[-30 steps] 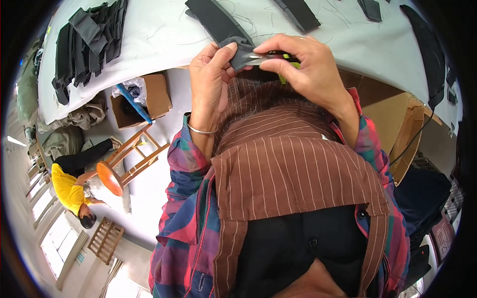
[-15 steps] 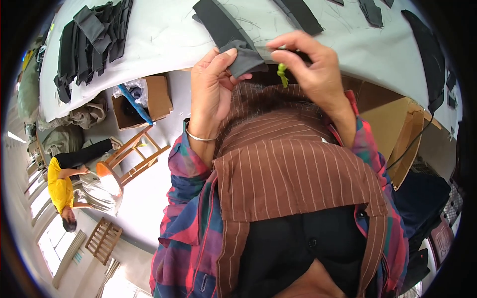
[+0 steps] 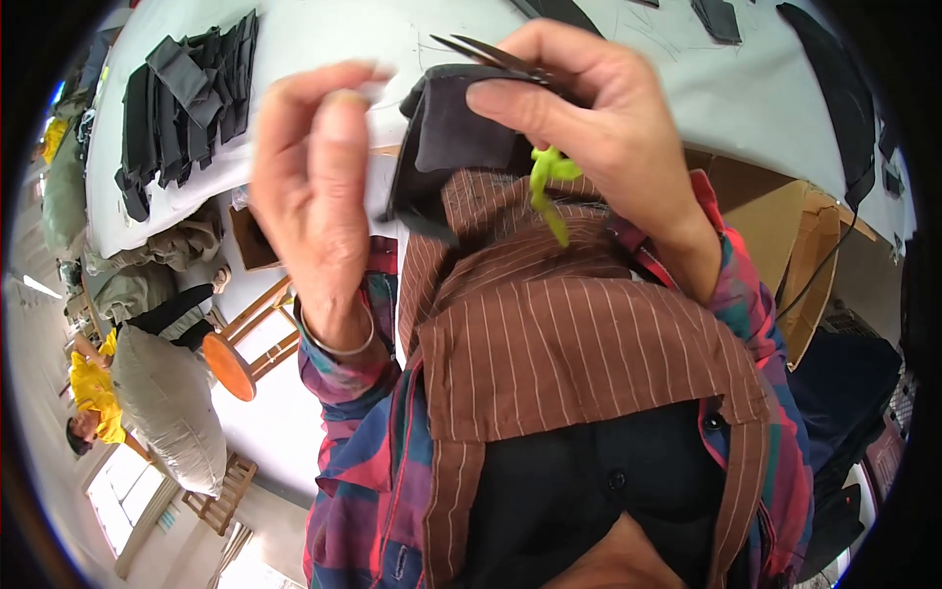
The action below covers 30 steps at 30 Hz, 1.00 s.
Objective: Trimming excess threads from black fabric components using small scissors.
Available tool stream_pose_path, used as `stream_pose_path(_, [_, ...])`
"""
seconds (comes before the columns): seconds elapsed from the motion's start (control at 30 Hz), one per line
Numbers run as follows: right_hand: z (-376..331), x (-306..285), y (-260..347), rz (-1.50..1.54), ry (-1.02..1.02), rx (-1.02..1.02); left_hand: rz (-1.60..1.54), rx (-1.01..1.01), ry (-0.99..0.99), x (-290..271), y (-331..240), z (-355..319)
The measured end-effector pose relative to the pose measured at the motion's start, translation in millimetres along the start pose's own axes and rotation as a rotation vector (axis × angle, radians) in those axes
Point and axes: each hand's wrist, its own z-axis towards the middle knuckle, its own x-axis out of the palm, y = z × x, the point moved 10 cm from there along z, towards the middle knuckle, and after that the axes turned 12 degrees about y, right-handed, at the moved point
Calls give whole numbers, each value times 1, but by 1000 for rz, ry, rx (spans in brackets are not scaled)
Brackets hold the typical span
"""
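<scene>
My right hand [image 3: 613, 123] holds black thread snips [image 3: 510, 65], their two pointed blades apart and facing left. A bright yellow-green tie [image 3: 546, 187] dangles below that hand. Under its thumb the same hand pinches the top edge of a dark grey fabric piece [image 3: 461, 133], which hangs folded over the near table edge and my apron. To the left of the fabric, apart from it, my left hand [image 3: 319, 187] is raised with thumb and fingers spread. Motion blurs its fingertips, and I see nothing in them.
A stack of dark fabric strips [image 3: 191, 98] lies on the white-covered table [image 3: 324, 49] at the left. More dark pieces [image 3: 716, 20] lie at the far right. Cardboard boxes [image 3: 775, 236] stand below the table. Beyond an orange-topped stool [image 3: 231, 365], a person in yellow [image 3: 93, 393] is beside a large pale sack [image 3: 172, 412].
My left hand has let go of the fabric and moved left. The fabric now hangs from my right hand, and the snips' blades have come into view. The person at the left has shifted with the sack.
</scene>
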Motion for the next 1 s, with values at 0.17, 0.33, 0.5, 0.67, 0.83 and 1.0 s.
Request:
stream_pose_path(0.17, [-7, -4, -65, 313, 9, 278, -682, -446, 299, 82, 79, -24])
stream_pose_path(0.33, [-11, -42, -29, -512, -99, -1, -807, -456, 224, 76, 96, -23])
stream_pose_path(0.5, [-10, -20, -9, -1058, -62, -210, -878, -482, 258, 83, 101, -19])
stream_pose_path(0.67, [-9, -24, -7, -1065, -124, -271, -895, -510, 253, 83, 109, -21])
stream_pose_path(0.83, [-6, -22, -1, -1203, -141, -339, -884, -552, 252, 85, 112, -22])
stream_pose_path(1.0, [-4, -23, -1, -1222, -88, -368, -881, -567, 257, 87, 112, -22])
